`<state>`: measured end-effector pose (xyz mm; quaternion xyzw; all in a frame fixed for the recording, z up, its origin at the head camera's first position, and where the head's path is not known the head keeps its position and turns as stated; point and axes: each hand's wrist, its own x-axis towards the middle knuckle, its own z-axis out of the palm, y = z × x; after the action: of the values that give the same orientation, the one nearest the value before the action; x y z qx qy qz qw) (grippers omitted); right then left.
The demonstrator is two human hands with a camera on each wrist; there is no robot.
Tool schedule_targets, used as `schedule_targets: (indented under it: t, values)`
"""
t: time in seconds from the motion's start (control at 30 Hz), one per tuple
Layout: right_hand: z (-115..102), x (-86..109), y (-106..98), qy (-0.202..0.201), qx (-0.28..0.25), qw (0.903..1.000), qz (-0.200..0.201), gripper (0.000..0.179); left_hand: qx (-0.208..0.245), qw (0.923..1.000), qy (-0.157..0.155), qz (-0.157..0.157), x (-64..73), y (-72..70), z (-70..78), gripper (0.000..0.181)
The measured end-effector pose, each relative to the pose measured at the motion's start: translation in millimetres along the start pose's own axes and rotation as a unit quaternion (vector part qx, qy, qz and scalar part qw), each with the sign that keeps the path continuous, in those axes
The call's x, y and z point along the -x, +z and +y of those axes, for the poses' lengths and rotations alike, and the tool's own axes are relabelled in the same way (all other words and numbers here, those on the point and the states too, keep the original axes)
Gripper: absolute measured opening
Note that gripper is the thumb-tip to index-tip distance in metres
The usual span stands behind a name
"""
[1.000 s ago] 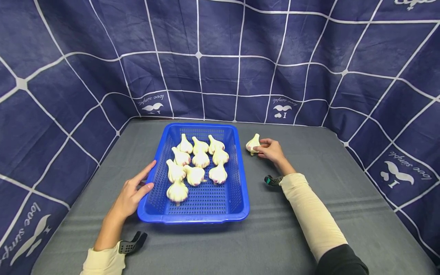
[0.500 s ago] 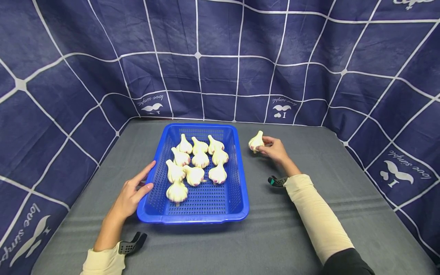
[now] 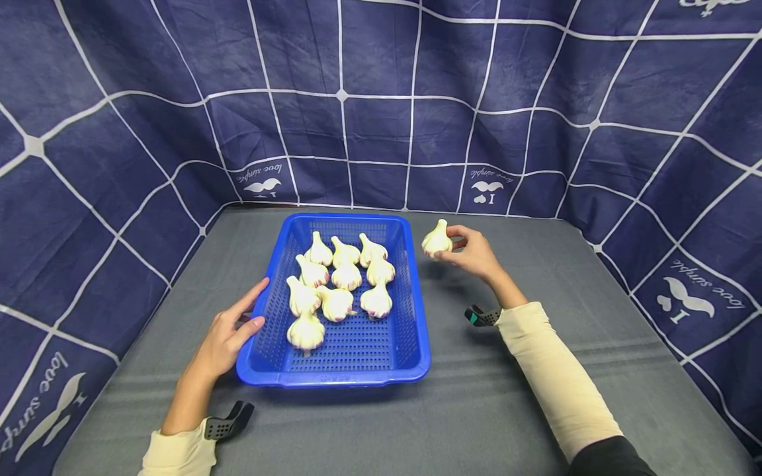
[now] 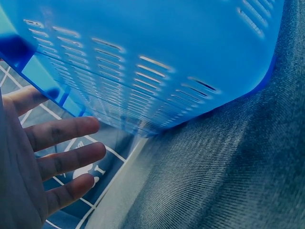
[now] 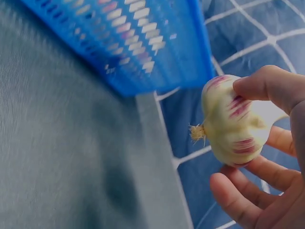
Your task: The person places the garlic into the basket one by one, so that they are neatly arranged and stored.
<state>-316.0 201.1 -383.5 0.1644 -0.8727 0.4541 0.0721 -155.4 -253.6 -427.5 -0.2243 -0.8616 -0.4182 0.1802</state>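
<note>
My right hand [image 3: 473, 252] pinches a garlic bulb [image 3: 437, 240] between thumb and fingers, just right of the blue basket [image 3: 424, 354]. The right wrist view shows this white bulb [image 5: 233, 121] with purple streaks, its root tuft pointing away from the palm and its stalk toward it. Several more garlic bulbs [image 3: 336, 304] lie inside the basket, mostly in its far and left parts. My left hand [image 3: 223, 340] touches the basket's left rim with thumb and index finger. In the left wrist view its other fingers [image 4: 71, 153] extend loosely beneath the rim.
Grey cloth [image 3: 357, 430] covers the table under the basket. A blue curtain [image 3: 381, 125] with white grid lines stands behind and along both sides. The basket's high perforated wall [image 5: 157, 43] is between the held bulb and the other bulbs.
My right hand has lifted the garlic bulb and, after a slight shift right, brought it back left toward the basket. My left hand and the basket look unmoved.
</note>
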Motion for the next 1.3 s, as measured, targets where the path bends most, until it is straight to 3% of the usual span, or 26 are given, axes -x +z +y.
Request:
schedule_targets:
  t: [0.13, 0.6, 0.87, 1.1, 1.3]
  values:
    - [-17, 2.7, 0, -0.028, 0.036, 0.9989, -0.009, 0.052, 0.000, 1.0000, 0.000, 0.001, 0.6, 0.0, -0.5, 0.059]
    - [-59, 16.1, 1, -0.093, 0.078, 0.9922, -0.027, 0.055, 0.000, 1.0000, 0.002, 0.001, -0.2, -0.6, -0.1, 0.058]
    - [-79, 22.9, 5, -0.127, 0.069, 0.9886, -0.042, 0.053, 0.002, 1.0000, 0.000, 0.004, 0.5, -0.6, 0.6, 0.058]
    - [-94, 25.0, 13, -0.134, 0.027, 0.9888, -0.060, 0.052, -0.003, 0.9999, 0.010, 0.005, 0.4, -1.1, -0.1, 0.058]
    - [-105, 25.4, 24, -0.156, 0.019, 0.9842, -0.083, 0.052, -0.005, 0.9999, -0.010, 0.003, 0.1, -0.4, 1.2, 0.058]
